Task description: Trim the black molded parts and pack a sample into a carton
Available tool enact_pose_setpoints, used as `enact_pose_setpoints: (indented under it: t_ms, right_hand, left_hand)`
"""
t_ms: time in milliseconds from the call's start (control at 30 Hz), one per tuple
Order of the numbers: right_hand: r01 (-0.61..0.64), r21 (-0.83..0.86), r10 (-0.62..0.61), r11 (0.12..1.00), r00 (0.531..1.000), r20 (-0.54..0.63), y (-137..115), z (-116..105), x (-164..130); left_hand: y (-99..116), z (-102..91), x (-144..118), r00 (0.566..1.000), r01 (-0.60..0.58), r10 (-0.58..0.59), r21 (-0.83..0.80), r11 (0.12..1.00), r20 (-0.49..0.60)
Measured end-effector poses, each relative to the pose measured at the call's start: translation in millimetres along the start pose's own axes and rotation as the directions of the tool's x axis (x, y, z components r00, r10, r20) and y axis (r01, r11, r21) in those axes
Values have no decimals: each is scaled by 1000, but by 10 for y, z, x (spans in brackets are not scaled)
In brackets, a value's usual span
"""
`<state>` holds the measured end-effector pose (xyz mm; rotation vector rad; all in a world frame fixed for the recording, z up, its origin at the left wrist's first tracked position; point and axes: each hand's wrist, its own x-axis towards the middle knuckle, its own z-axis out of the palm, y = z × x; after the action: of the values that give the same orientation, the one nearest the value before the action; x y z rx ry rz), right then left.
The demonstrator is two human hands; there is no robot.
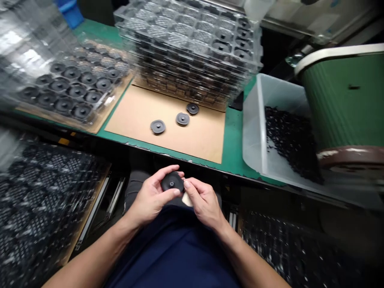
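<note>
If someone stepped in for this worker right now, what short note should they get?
Left hand: holds a black disc by its edge, above the lap.
Right hand: fingers touch the disc's right edge; a pale piece shows beneath.
Three loose discs lie on the cardboard sheet.
Left tray is partly filled; a tray stack stands behind.
Clear bin holds small black bits.

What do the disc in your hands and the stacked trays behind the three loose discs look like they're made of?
Disc, held between left hand and right hand: matte dark grey, no glare, so likely rubber or soft plastic; the look leaves it open. Stacked trays: clear thin plastic with glossy highlights, moulded into round pockets.
</note>
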<state>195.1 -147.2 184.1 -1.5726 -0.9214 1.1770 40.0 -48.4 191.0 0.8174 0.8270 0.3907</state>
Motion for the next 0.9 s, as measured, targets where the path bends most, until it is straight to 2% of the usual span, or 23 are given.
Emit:
enact_pose_setpoints:
  t_ms: [100, 200, 300, 467, 533, 600, 667, 733, 800, 900]
  right_hand:
    - [-50, -2, 50, 999, 998, 38, 77, 104, -25]
    - [-106, -44, 110, 993, 990, 87, 194, 266, -42]
    - [-174, -110, 184, 978, 980, 81, 252, 462, -57]
    - [-179, -103, 192, 978, 972, 133, 242, 791, -33]
    - [-181, -90, 193, 979, 970, 145, 270, 896, 10]
    - [-211, -102, 223, 972, 966, 131, 331, 971, 63]
    - [-251, -137, 267, 958, 957, 113, 418, 1010, 113]
    - [-278, -175, 300, 945, 947, 114, 526, 1014, 153]
    - [-287, -201, 315, 937, 941, 124, 655, 989, 183]
    - [-289, -248, 331, 925, 932, 147, 878, 905, 226]
  left_hand:
    - [-83, 30, 15, 993, 10, -11, -16, 1000, -121]
    - [-195, -52, 36, 969, 17, -37, -84, 996, -245]
    - [-302, -226, -12, 938, 28, -73, -135, 990, -340]
    - [-472, -528, -228, 918, 26, -123, -253, 967, -378]
    - [-520, -684, -302, 906, -11, -103, -266, 964, -410]
    - [-524, -920, -353, 870, -80, -47, -234, 969, -492]
    - [-454, -1270, -390, 794, -160, 41, -144, 977, -606]
    - [-293, -1734, -424, 683, -209, 147, 2, 978, -716]
    - [-48, -2271, -461, 543, -204, 259, 173, 964, -799]
    - [409, -3072, -515, 316, -83, 408, 404, 911, -856]
